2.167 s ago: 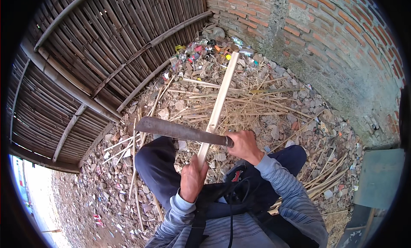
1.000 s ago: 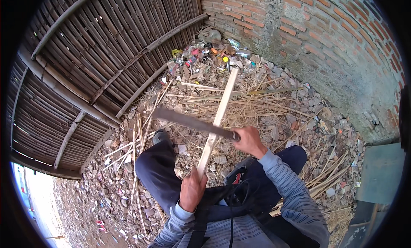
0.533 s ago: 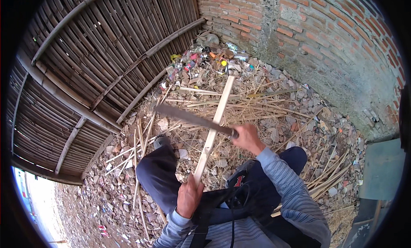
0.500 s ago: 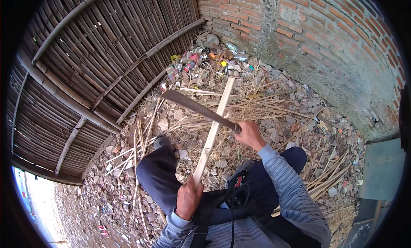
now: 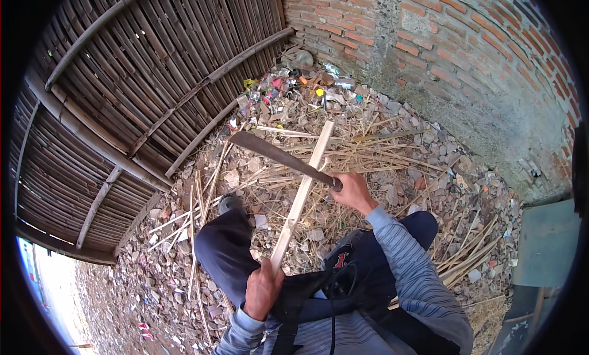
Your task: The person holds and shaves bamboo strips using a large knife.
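The left hand [image 5: 262, 289] is gripping a wood strip [image 5: 298, 206] by its near end, holding it closer in over the rubble [image 5: 159, 269] than before; the right hand [image 5: 353, 192] is gripping a big knife [image 5: 275, 153], which is now crossing the strip nearer its far end.

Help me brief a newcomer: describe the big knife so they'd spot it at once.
Start at the brick wall, then go down to the stony ground. Over it the right hand holds the knife, seen across a wooden strip. Unlike that strip and the pale sticks around, it is dark.
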